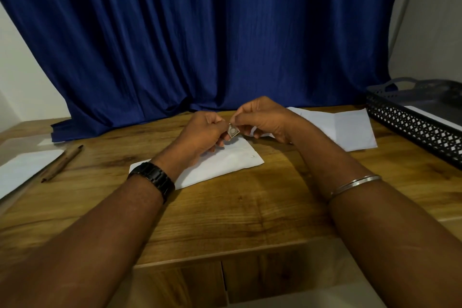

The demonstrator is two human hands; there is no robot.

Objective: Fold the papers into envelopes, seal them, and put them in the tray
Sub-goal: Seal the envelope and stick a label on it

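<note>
A folded white paper envelope lies flat on the wooden table just under my hands. My left hand and my right hand meet above its far edge. Together they pinch a small square grey sticker with a round mark on it. A larger sheet of white paper lies unfolded to the right. The black perforated tray stands at the far right, with a white sheet partly visible inside.
A brown pencil lies at the left beside another white sheet at the table's left edge. A blue curtain hangs behind the table and drapes onto its back edge.
</note>
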